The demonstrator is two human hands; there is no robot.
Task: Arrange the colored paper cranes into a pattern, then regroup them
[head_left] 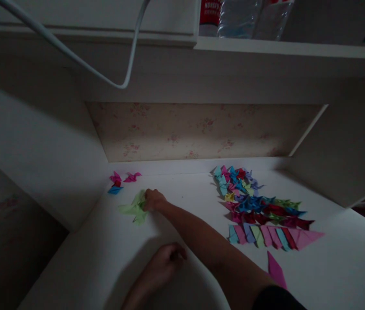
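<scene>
My right hand (153,199) reaches far across the white desk (201,202) to the left and is closed on a light green folded paper crane (135,209) that lies on the desk top. My left hand (166,261) rests nearer to me on the desk, its fingers curled into a loose fist with nothing visible in them. Just beyond the green crane, by the left wall, sit two pink paper cranes (127,177) and a small blue one (115,189).
A pile of several coloured paper cranes (250,196) lies at the right, with a row of folded coloured papers (268,236) in front and one pink folded piece (276,270) nearer me. Bottles (237,17) stand on the shelf above. A white cable (72,54) hangs overhead.
</scene>
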